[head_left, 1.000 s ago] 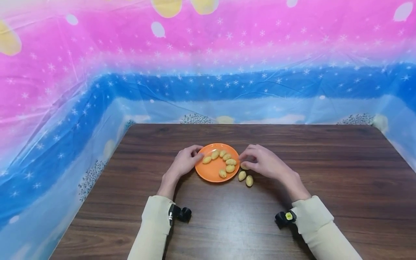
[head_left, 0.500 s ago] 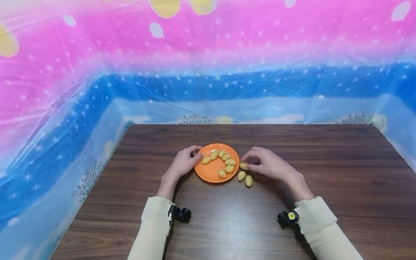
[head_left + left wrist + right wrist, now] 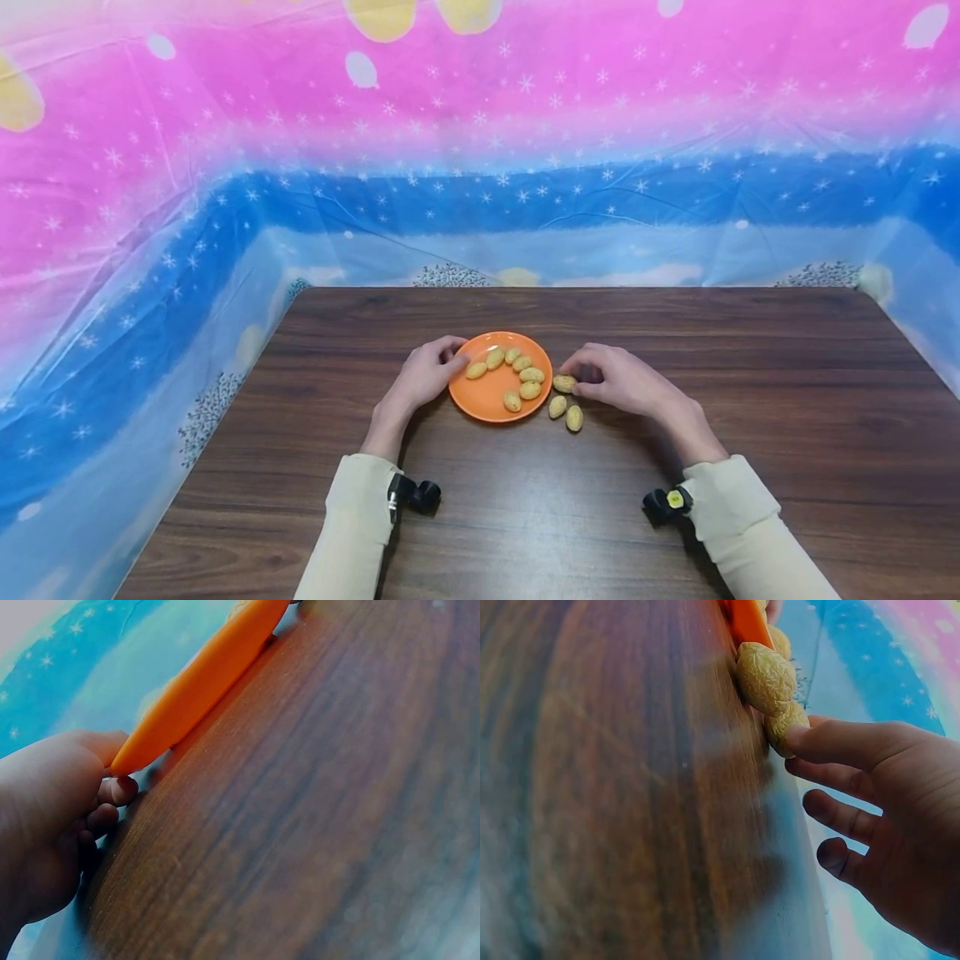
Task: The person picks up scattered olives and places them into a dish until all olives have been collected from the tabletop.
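A fabric backdrop [image 3: 450, 125], printed with white snowflakes, runs from pink above through deep blue to pale blue; it hangs behind and beside a dark brown wood-grain table [image 3: 525, 517] with rounded far corners; over the table reach two cream sleeves [image 3: 738, 508], with a small black wrist camera [image 3: 416, 493] at the left cuff and another [image 3: 666, 504] at the right.

A round, glossy orange plate [image 3: 487, 390] with a shallow rim sits on the table between the hands; seven nuts [image 3: 532, 375] lie in it, mostly in a curve along its far and right sides, leaving the left and near part of the plate bare; the left hand [image 3: 427, 372] pinches the plate's left rim, thumb over the edge and fingers below it; the right hand [image 3: 626, 379] has its thumb and index finger closed on one nut [image 3: 564, 383] just beside the plate's right edge, the remaining fingers held apart.

All the nuts are tan-yellow ovals with wrinkled, netted shells, some tapering to a point; two loose nuts [image 3: 557, 407] rest on the table just nearer the person; whether the pinched nut touches its neighbour is hard to judge.
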The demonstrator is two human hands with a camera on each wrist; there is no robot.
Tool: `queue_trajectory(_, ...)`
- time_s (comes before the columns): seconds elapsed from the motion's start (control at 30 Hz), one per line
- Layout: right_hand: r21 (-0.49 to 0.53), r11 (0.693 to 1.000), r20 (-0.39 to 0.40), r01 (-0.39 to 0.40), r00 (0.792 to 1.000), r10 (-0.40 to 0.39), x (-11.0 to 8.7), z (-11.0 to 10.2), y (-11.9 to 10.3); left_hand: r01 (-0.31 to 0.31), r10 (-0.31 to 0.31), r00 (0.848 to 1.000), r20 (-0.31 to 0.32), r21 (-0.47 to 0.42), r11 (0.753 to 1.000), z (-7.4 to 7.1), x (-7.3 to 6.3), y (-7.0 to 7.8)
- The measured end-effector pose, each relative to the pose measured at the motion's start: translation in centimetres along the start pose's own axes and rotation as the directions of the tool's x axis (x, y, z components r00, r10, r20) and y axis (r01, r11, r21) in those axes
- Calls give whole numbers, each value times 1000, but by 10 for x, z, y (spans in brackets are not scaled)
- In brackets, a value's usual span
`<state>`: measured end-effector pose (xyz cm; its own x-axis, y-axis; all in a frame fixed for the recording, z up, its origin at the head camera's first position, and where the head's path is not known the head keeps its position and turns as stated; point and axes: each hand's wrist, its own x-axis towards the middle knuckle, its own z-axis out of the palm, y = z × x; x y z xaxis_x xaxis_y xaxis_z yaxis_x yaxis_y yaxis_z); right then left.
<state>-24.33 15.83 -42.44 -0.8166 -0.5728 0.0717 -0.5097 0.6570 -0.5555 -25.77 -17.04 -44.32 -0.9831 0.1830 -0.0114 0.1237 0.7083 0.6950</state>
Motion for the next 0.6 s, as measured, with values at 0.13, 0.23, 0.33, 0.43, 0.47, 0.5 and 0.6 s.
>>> queue_trajectory(0.13, -13, 1000, 5, -13, 1000, 13, 1, 1, 1, 8, -8, 1000, 4, 0, 1000, 0, 0, 0)
queue_trajectory(0.23, -6, 1000, 11, -28, 1000, 28, 1, 2, 0, 11, -11, 1000, 6, 0, 1000, 0, 0, 0)
queue_trajectory(0.33, 6, 999, 18, -40, 999, 40, 1, 2, 0, 8, -8, 1000, 6, 1, 1000, 1, 0, 0)
queue_trajectory(0.43, 10, 999, 20, -45, 999, 45, 0, 2, 1, 5, -5, 1000, 4, 0, 1000, 1, 0, 0)
queue_trajectory(0.47, 10, 999, 19, -48, 999, 48, 0, 1, 1, 4, -4, 1000, 4, -1, 1000, 1, 0, 0)
queue_trajectory(0.5, 9, 999, 20, -51, 999, 51, -1, 1, 1, 5, -5, 1000, 4, -2, 1000, 1, 0, 0)
queue_trajectory(0.6, 11, 998, 19, -57, 998, 57, -2, 0, 0, 9, -8, 1000, 5, -7, 1000, 1, 0, 0)
